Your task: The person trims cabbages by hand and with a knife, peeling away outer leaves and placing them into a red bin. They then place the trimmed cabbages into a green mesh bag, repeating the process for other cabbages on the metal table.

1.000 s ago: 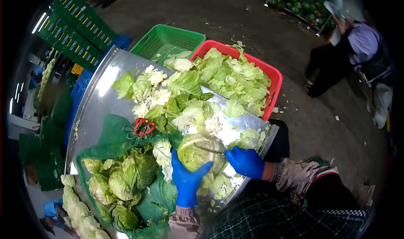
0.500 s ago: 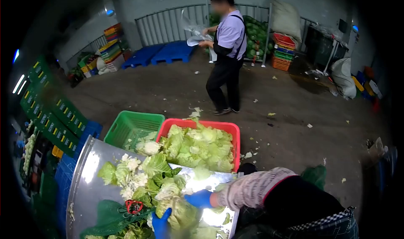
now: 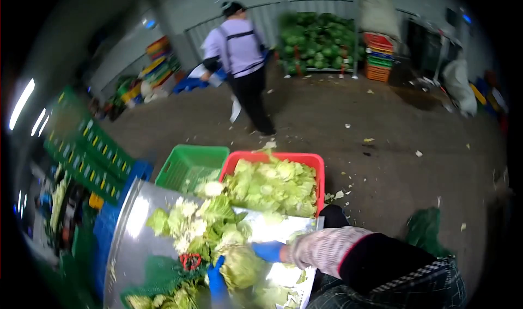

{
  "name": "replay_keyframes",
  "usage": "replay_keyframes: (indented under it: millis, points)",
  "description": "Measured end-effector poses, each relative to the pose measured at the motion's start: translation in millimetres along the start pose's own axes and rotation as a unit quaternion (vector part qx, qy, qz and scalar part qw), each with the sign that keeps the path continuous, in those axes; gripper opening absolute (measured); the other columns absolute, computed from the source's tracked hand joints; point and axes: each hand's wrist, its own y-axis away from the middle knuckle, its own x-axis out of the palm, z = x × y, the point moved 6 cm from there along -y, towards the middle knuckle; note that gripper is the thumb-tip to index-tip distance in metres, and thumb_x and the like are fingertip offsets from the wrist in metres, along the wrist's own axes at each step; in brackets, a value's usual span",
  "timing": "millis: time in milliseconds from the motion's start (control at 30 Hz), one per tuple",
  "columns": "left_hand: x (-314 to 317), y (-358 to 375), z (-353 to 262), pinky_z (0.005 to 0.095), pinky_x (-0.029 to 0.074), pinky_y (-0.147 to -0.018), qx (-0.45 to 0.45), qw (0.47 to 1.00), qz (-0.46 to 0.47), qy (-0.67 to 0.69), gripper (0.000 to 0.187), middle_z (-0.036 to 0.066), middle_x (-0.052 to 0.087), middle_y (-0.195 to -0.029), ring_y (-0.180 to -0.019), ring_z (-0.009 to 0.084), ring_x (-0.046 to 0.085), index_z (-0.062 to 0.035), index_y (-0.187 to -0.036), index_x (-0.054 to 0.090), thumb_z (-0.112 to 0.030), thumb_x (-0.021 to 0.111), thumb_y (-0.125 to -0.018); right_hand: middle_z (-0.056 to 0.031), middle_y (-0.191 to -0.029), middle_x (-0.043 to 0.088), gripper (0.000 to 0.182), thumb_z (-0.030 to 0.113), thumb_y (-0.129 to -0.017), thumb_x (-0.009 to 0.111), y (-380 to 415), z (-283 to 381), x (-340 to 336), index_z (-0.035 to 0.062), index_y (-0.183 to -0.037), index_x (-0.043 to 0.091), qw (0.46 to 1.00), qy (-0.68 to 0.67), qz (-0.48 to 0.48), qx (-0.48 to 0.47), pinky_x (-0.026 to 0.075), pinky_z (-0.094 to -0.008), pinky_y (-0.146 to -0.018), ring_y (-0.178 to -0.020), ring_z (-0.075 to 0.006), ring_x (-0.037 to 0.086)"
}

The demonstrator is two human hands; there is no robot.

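A pale green cabbage [image 3: 240, 266] lies on the metal table [image 3: 128, 234] near its front. My left hand [image 3: 217, 280], in a blue glove, rests against the cabbage's left side with thumb and fingers apart. On the other side, my right hand [image 3: 268, 251], also blue-gloved, touches the cabbage's upper right; its fingertips are hidden and blurred. Cut leaves and cauliflower pieces [image 3: 188, 222] lie beyond the cabbage. A green mesh bag [image 3: 160, 275] with a red tie [image 3: 190, 261] is left of my left hand.
Behind the table stand a red crate [image 3: 320, 184] full of leaves and a green crate [image 3: 177, 164] with some scraps. A person [image 3: 239, 53] walks beyond them. Green crates [image 3: 90, 151] are stacked at left; a cabbage pile [image 3: 318, 42] is at the back.
The person has moved left and now faces away. The view has shifted, so the table and crates appear farther right. My hands stay at the cabbage.
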Motion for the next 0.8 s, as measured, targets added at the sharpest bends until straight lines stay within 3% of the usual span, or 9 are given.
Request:
replay_keyframes:
  millis: [67, 167, 233, 333, 400, 433, 533, 700, 800]
  points:
    - [15.6, -3.2, -17.0, 0.0353, 0.048, -0.082, -0.091, 0.987, 0.077, 0.107, 0.051, 0.014, 0.065, -0.109, -0.092, 0.022, 0.061, 0.0023, -0.118, 0.06, -0.035, 0.067, -0.084, -0.0069, -0.088, 0.063, 0.048, 0.051, -0.094, 0.044, -38.2, -2.9, -3.3, 0.0087, -0.105, 0.063, 0.999, -0.001, 0.002, 0.047, 0.049, -0.034, -0.069, -0.076, -0.0163, 0.058]
    - [-1.8, 4.6, -45.3, 0.0348, 0.049, -0.082, 0.019, 0.977, 0.024, -0.213, 0.057, 0.014, 0.062, -0.112, -0.094, 0.0213, 0.059, 0.0019, -0.123, 0.054, -0.037, 0.068, -0.083, -0.0143, -0.098, 0.066, 0.04, 0.036, -0.092, 0.046, -54.3, -7.1, 19.8, 0.0065, -0.117, 0.059, 0.987, 0.137, -0.04, -0.075, 0.051, -0.0404, -0.075, -0.086, -0.0313, 0.063]
    - [17.8, 40.3, -60.4, 0.0337, 0.051, -0.08, 0.035, 0.974, -0.01, -0.225, 0.065, 0.017, 0.064, -0.104, -0.09, 0.0255, 0.06, 0.0081, -0.116, 0.054, -0.032, 0.081, -0.073, -0.02, -0.103, 0.065, 0.039, 0.025, -0.089, 0.05, -68.5, -33.4, 36.0, 0.0054, -0.122, 0.055, 0.958, 0.253, -0.04, -0.128, 0.052, -0.0446, -0.075, -0.092, -0.0385, 0.064]
    - [51.0, 76.8, -65.1, 0.0323, 0.047, -0.088, 0.131, 0.85, -0.252, -0.444, 0.082, 0.017, 0.054, -0.126, -0.102, 0.0229, 0.055, 0.0046, -0.138, 0.039, -0.034, 0.075, -0.074, -0.0211, -0.102, 0.065, 0.041, 0.02, -0.089, 0.052, -15.3, -3.4, 27.6, 0.0049, -0.126, 0.051, 0.924, 0.332, 0.035, -0.186, 0.053, -0.043, -0.072, -0.091, -0.0375, 0.064]
    - [53.4, 73.2, -73.4, 0.0333, 0.043, -0.094, 0.16, 0.939, -0.152, -0.263, 0.093, 0.021, 0.05, -0.13, -0.109, 0.026, 0.051, 0.0065, -0.14, 0.034, -0.035, 0.078, -0.069, -0.0221, -0.1, 0.065, 0.042, 0.02, -0.089, 0.052, 6.3, 10.1, 16.8, 0.0046, -0.128, 0.049, 0.915, 0.349, 0.019, -0.2, 0.053, -0.0424, -0.071, -0.089, -0.0373, 0.064]
    - [52.1, 74.6, -69.9, 0.0339, 0.038, -0.098, 0.053, 0.962, -0.159, -0.217, 0.089, 0.022, 0.05, -0.129, -0.113, 0.0263, 0.048, 0.008, -0.138, 0.035, -0.033, 0.077, -0.072, -0.0206, -0.097, 0.065, 0.038, 0.022, -0.09, 0.051, 17.5, 19.0, 8.2, 0.0053, -0.124, 0.051, 0.944, 0.292, 0.041, -0.149, 0.052, -0.0412, -0.069, -0.086, -0.0347, 0.065]
    - [35.6, 30.7, -63.3, 0.0341, 0.041, -0.096, 0.09, 0.952, -0.107, -0.273, 0.082, 0.021, 0.052, -0.127, -0.112, 0.0256, 0.049, 0.0078, -0.138, 0.036, -0.032, 0.074, -0.076, -0.0155, -0.098, 0.065, 0.032, 0.022, -0.091, 0.051, 5.8, 8.8, 5.4, 0.007, -0.119, 0.054, 0.975, 0.198, 0.065, -0.074, 0.05, -0.0398, -0.071, -0.086, -0.0287, 0.064]
    - [6.9, 13.1, -40.2, 0.0405, 0.039, -0.099, -0.018, 0.997, -0.043, -0.063, 0.081, 0.015, 0.043, -0.137, -0.117, 0.0236, 0.046, -0.002, -0.144, 0.029, -0.033, 0.07, -0.082, -0.0068, -0.104, 0.064, 0.027, 0.019, -0.092, 0.05, -92.2, -79.3, 56.4, 0.0097, -0.116, 0.059, 0.897, 0.366, 0.003, -0.248, 0.047, -0.0392, -0.081, -0.091, -0.02, 0.062]
    - [-60.4, -4.8, 23.6, 0.0364, 0.041, -0.099, 0.179, 0.955, -0.117, -0.207, 0.08, 0.016, 0.043, -0.136, -0.12, 0.0241, 0.044, -0.0003, -0.146, 0.02, -0.019, 0.067, -0.084, -0.0049, -0.101, 0.063, 0.031, 0.021, -0.092, 0.051, -70.6, -91.1, 66.1, 0.0115, -0.121, 0.055, 0.952, 0.23, 0.026, -0.199, 0.048, -0.0352, -0.075, -0.085, -0.0169, 0.06]
